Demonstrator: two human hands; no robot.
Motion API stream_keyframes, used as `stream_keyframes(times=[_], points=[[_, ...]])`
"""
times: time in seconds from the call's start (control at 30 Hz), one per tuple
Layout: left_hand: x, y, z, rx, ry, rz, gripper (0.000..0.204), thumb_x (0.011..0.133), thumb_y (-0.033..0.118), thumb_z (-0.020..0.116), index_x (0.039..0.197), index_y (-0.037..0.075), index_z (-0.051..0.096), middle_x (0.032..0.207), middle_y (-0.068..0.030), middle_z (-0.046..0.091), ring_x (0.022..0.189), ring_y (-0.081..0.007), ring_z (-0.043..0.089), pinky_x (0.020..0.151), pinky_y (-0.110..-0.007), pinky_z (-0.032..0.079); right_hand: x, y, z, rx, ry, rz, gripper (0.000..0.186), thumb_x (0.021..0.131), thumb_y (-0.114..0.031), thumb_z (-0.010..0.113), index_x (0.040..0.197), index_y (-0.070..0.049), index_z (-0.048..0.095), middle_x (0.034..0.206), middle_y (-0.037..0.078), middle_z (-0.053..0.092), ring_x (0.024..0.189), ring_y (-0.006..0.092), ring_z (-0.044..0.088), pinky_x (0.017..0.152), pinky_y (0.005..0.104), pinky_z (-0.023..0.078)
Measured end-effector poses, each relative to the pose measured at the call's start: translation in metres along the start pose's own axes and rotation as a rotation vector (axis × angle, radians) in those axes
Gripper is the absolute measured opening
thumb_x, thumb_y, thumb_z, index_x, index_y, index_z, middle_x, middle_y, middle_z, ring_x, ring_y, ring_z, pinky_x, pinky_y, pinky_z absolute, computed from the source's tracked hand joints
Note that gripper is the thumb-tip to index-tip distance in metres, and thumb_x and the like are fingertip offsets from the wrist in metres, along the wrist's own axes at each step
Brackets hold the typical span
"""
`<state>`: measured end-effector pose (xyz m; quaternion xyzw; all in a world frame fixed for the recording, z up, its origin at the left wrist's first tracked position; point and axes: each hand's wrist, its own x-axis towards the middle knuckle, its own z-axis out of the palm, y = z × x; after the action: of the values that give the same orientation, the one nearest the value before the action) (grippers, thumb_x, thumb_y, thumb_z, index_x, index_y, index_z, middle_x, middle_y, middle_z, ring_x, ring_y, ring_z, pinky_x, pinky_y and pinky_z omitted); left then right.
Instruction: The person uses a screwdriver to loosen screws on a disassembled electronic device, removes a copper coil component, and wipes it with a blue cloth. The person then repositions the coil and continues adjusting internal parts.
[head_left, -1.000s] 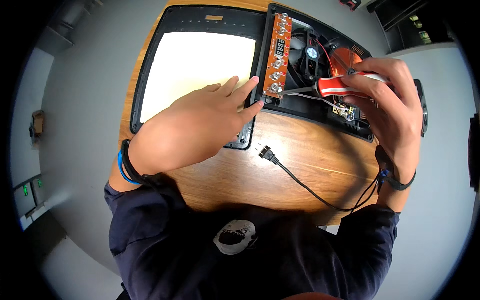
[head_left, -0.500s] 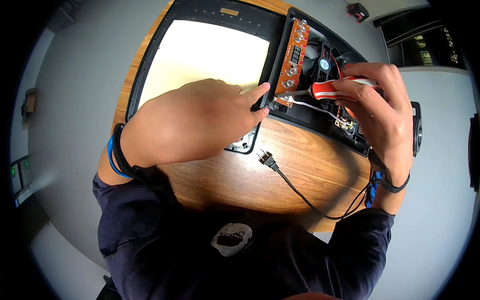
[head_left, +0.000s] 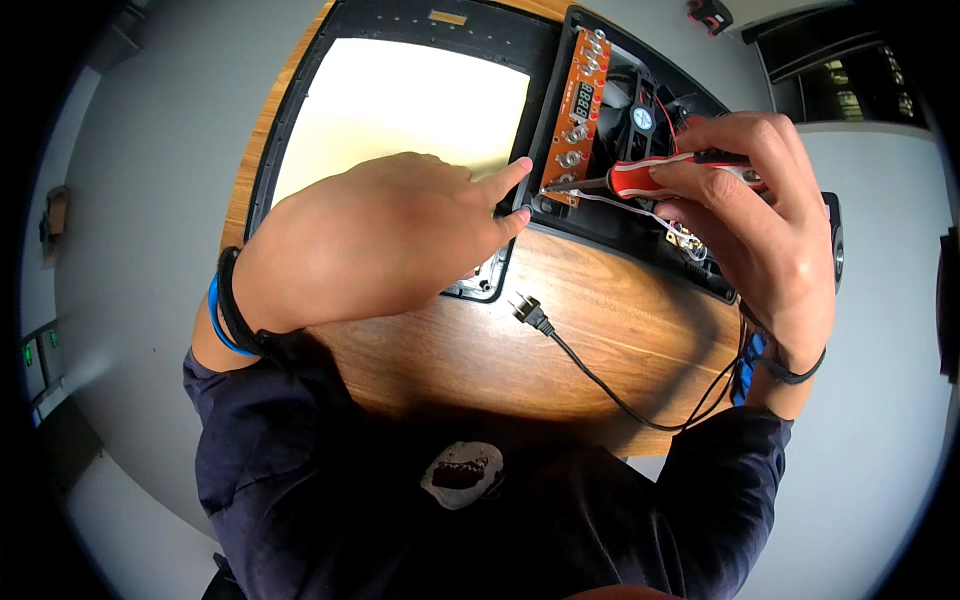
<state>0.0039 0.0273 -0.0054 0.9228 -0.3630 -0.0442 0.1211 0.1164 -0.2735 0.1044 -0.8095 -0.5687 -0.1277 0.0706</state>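
My right hand [head_left: 775, 225] grips a screwdriver [head_left: 634, 178] with a red and white handle. Its shaft points left, and the tip meets the near end of an orange circuit board [head_left: 573, 125] carrying a small digit display and several round buttons. This board lies along the left side of an open black housing [head_left: 610, 235]. A white wire [head_left: 625, 205] runs from the board's near end toward a smaller board [head_left: 685, 243] beside my right hand. My left hand [head_left: 375, 240] is empty, thumb and forefinger apart, their tips at the housing's left rim near the screwdriver tip.
Left of the housing lies a black-framed panel [head_left: 275, 175] with a pale, glossy surface, partly under my left hand. A two-pin plug [head_left: 533, 313] and its black cord rest on the wooden table [head_left: 440, 360]. A fan [head_left: 640, 120] sits inside the housing.
The screwdriver's handle has turned a little, showing more red and less white, while its tip stays at the board's near end. The whole scene has shifted slightly left and up.
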Motion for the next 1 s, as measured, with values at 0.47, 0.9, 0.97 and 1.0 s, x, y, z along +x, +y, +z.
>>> stream_keyframes(times=[0.47,0.9,0.97,1.0], points=[[0.001,-0.001,-0.001,0.011,0.012,0.015,0.061,0.102,0.015,0.084,0.161,0.005,0.071,0.179,-0.0237,0.052,0.126,-0.0335,0.077,0.111,-0.043,0.061,0.008,0.002,0.0,0.008,0.045,-0.354,0.039,0.068,-0.013,0.086,0.106,-0.003,0.088,0.118,0.009,0.078,0.121,0.0326,0.073,0.093,0.0426,0.067],[0.0,0.0,0.0,0.019,-0.008,-0.02,0.062,0.102,0.016,0.084,0.161,0.006,0.07,0.181,-0.0226,0.051,0.124,-0.034,0.077,0.111,-0.044,0.061,0.008,-0.011,-0.007,0.003,-0.093,0.315,0.051,0.107,-0.048,0.08,0.129,-0.002,0.077,0.126,0.02,0.08,0.113,0.0359,0.081,0.086,0.0433,0.068],[0.004,0.003,-0.002,0.037,-0.026,-0.036,0.061,0.102,0.016,0.084,0.161,0.006,0.071,0.181,-0.0226,0.051,0.122,-0.0339,0.077,0.11,-0.044,0.061,0.01,-0.001,-0.021,0.052,-0.211,0.201,0.024,0.107,-0.021,0.079,0.122,-0.002,0.076,0.127,0.019,0.077,0.116,0.0356,0.079,0.091,0.0446,0.067],[0.004,0.003,-0.002,0.024,-0.024,-0.037,0.061,0.102,0.017,0.084,0.16,0.006,0.071,0.181,-0.0227,0.051,0.122,-0.034,0.077,0.11,-0.045,0.061,0.011,0.007,-0.024,0.074,-0.225,0.034,0.019,0.106,-0.013,0.077,0.121,-0.002,0.075,0.127,0.019,0.076,0.117,0.0355,0.078,0.092,0.0448,0.067]])
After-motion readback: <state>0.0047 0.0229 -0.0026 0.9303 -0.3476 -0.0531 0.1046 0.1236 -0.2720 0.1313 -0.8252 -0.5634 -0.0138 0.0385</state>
